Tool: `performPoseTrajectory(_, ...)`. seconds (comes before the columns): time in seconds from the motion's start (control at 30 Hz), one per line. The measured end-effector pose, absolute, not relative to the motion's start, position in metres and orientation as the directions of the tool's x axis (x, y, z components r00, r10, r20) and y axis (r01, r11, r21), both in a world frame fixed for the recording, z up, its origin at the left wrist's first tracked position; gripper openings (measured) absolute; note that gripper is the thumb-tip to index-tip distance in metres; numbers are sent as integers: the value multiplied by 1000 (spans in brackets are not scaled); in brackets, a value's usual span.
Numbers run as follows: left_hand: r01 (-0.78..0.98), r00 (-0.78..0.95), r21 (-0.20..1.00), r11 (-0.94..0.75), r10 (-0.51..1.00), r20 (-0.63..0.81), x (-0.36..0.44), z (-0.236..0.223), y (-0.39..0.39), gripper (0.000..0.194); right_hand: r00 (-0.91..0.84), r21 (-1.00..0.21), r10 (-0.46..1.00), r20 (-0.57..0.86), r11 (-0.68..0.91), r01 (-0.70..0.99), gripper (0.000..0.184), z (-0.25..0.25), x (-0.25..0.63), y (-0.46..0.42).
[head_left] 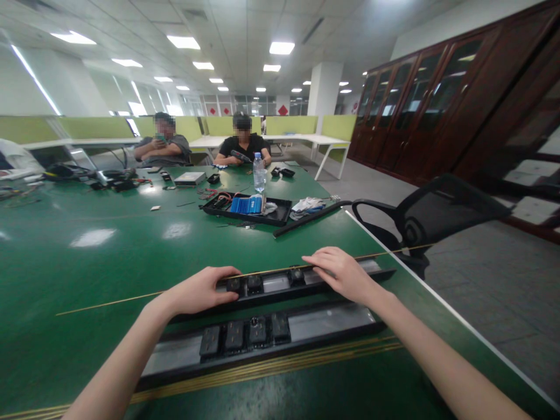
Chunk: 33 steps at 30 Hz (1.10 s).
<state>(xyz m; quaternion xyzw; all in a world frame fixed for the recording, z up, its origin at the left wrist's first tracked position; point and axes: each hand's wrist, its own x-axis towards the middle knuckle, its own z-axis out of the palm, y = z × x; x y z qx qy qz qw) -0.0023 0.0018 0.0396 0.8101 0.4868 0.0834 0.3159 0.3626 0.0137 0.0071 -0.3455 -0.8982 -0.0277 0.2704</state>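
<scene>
Two long black channel strips with socket blocks, like power strips, lie side by side on the green table. A thin brass-coloured rod [114,302] runs along the far power strip [276,284] and sticks out past both its ends. My left hand [199,289] is closed across the far strip's left part, thumb on the near side of a black socket block [254,284], fingertips by the rod. Over the right part, my right hand [339,271] has its fingers and thumb closed about the rod. The near power strip [328,322] bears several socket blocks and is untouched.
Several brass-coloured rods [271,368] lie along the near side. Beyond the strips is a black tray [280,216] with blue parts, near a water bottle [259,173] and a black bar [306,219]. Two people sit across the table. An office chair [437,210] stands right.
</scene>
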Motion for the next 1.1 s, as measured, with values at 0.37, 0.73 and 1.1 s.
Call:
performPoseTrajectory(0.37, 740, 515, 580, -340, 841, -164, -4, 38, 2, 46, -490, -142, 592, 640, 717, 682, 19, -12, 349, 12)
performPoseTrajectory(0.73, 764, 496, 543, -347, 855, -152, -1, 39, 1, 48, -550, -127, 576, 605, 752, 647, 28, -12, 351, 11)
performPoseTrajectory(1.1, 792, 487, 482, -375, 864, -128, -1, 37, 3, 47, -576, -105, 575, 581, 755, 647, 31, -14, 351, 12)
